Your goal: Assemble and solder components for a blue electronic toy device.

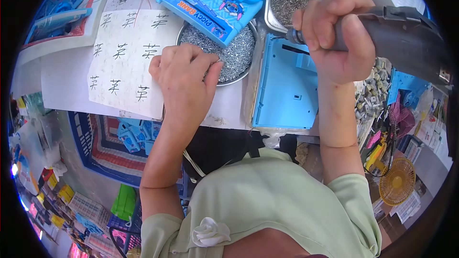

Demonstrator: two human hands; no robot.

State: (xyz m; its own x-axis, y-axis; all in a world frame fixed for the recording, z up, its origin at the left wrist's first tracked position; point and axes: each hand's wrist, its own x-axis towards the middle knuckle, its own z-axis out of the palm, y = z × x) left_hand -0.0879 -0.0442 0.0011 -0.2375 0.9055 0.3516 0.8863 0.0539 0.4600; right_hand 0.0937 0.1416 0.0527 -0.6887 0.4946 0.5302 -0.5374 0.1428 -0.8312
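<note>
- The person's left hand (186, 79) is at the round metal bowl (237, 81), its fingers curled down toward the loose silver screws (239, 57) inside; thumb and forefinger come near each other, but I cannot tell whether a screw is pinched between them.
- The right hand (338, 43) is clamped around a dark power tool (404, 38), raised over the right part of the counter (227, 107), with the ridged front end pointing left.
- The bowl of screws sits on the counter, in front of the person.
- A blue toy box (210, 5) with a keypad and a round dial lies tilted, its near corner reaching over the bowl.
- A flat light-blue panel (284, 91) lies right of the bowl, near the counter's front edge, just left of the right forearm.
- Beyond that panel stands a metal tray (268, 21) holding many small metal pieces (287, 4).
- Left of the bowl lies a white sheet (107, 74) with rows of handwritten characters, beside the left hand.
- A heap of small grey and white parts (375, 91) lies right of the right forearm.
- Below the counter, at left, a blue basket (80, 141) holds blue parts (131, 138).
- A yellow fan (397, 181) stands at lower right.
</note>
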